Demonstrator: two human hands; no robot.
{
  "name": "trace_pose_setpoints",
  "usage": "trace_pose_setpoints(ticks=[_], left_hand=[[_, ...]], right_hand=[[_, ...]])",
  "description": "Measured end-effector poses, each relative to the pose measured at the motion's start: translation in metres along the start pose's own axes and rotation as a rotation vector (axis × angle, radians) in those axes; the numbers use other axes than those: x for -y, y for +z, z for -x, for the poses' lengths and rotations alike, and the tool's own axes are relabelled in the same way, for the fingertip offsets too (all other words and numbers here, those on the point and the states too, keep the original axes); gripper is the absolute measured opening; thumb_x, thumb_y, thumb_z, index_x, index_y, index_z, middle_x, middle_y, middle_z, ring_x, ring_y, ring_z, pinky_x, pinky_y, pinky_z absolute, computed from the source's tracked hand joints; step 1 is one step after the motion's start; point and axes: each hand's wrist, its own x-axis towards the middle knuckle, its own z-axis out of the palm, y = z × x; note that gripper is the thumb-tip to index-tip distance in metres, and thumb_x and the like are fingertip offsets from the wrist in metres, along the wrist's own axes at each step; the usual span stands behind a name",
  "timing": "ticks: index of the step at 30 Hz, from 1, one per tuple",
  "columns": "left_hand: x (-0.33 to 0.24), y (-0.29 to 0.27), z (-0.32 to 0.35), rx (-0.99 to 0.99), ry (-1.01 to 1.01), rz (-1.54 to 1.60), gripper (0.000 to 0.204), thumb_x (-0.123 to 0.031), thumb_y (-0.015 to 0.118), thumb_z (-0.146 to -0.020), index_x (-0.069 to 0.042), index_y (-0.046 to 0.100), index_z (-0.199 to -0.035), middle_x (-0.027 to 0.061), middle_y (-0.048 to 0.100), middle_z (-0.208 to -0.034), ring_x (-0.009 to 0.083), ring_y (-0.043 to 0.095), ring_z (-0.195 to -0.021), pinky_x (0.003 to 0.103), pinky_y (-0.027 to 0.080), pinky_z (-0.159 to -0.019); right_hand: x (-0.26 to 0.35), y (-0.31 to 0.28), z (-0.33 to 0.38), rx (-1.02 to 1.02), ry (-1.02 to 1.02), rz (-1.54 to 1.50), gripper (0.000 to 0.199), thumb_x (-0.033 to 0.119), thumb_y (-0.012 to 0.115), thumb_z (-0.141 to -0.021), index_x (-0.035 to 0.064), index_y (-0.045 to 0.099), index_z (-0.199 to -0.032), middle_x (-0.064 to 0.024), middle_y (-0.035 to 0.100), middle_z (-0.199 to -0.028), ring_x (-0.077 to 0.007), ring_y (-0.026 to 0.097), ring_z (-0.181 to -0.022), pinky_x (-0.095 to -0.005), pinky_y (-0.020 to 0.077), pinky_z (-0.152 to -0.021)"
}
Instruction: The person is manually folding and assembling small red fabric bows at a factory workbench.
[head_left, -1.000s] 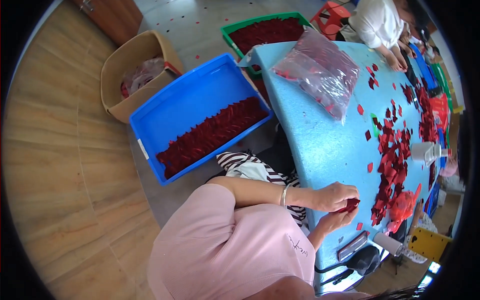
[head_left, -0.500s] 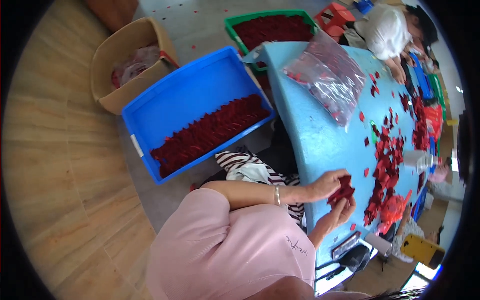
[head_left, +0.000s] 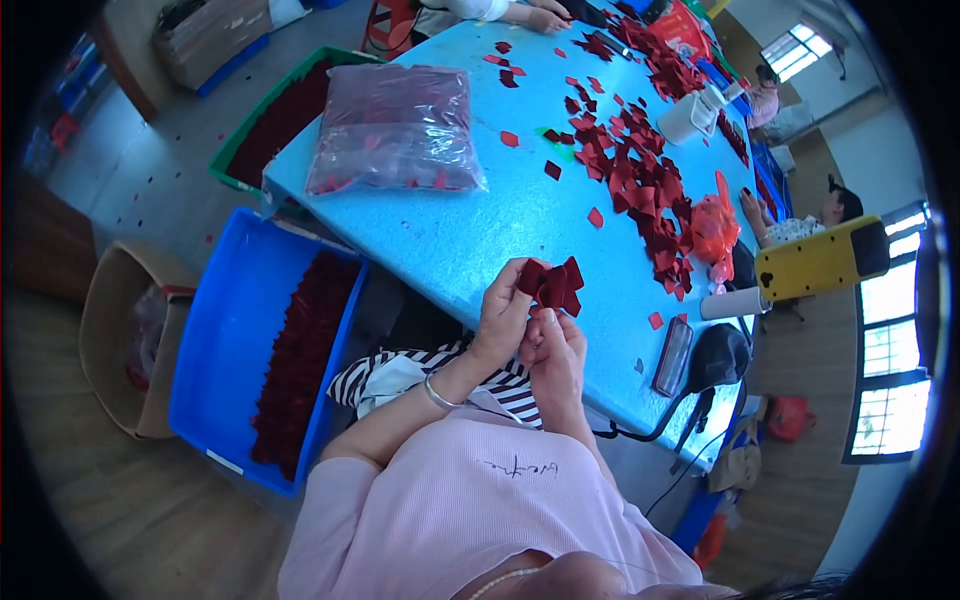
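**Dark red cluster (head_left: 556,287) held up in both hands, the blue bin (head_left: 222,335) partly filled**

Head view, with the clock centred on the hands. The left hand (head_left: 500,315) closes its fingers on the cluster's left side. The right hand (head_left: 555,352) is curled just below and seems to pinch the cluster's lower edge with thumb and fingers, though its exact contact is partly hidden. The cluster sits above the near part of the light blue table (head_left: 425,238).

The work looks partway along. At 9 o'clock, the bin has a long band of dark red pieces (head_left: 305,370) down its right side, with blue floor showing on the left. A large spread of loose red pieces (head_left: 645,185) lies at 1 o'clock, so much seems left; whether the cluster is finished cannot be told.

The near table edge runs from 10 o'clock, past the left wrist, to about 5. A broad stretch of tabletop separates the hands from the filled plastic bag (head_left: 395,125) at 11 o'clock, giving room that way. Space looks tighter towards 3 and 4 o'clock, where a white roll (head_left: 735,303) and a dark flat case (head_left: 674,355) lie. A striped cloth (head_left: 515,397) lies under the forearms, towards 7.
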Motion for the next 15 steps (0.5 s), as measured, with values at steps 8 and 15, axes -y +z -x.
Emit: trace_pose_setpoints(ticks=[8, 15], left_hand=[[0.04, 0.104, -0.018, -0.025, 0.055, -0.026, 0.018, -0.012, 0.048, -0.1, -0.003, 0.054, -0.113, 0.0029, 0.06, -0.102, 0.0083, 0.057, -0.091, 0.023, 0.047, -0.081], [0.049, 0.127, -0.021, -0.017, 0.017, 0.053, 0.018, -0.017, 0.048, -0.101, -0.005, 0.053, -0.113, 0.0018, 0.06, -0.101, 0.005, 0.054, -0.083, 0.02, 0.046, -0.072]], right_hand=[[0.082, -0.076, -0.011, 0.057, 0.038, -0.196, 0.009, 0.012, 0.058, -0.092, 0.0064, 0.052, -0.094, -0.0023, 0.053, -0.069, -0.0088, 0.044, -0.049, -0.0215, 0.0308, -0.044], [0.113, -0.092, -0.008, -0.02, 0.141, -0.35, 0.008, 0.014, 0.056, -0.093, 0.0058, 0.053, -0.093, -0.0042, 0.056, -0.068, -0.0111, 0.045, -0.048, -0.0236, 0.0318, -0.044]])
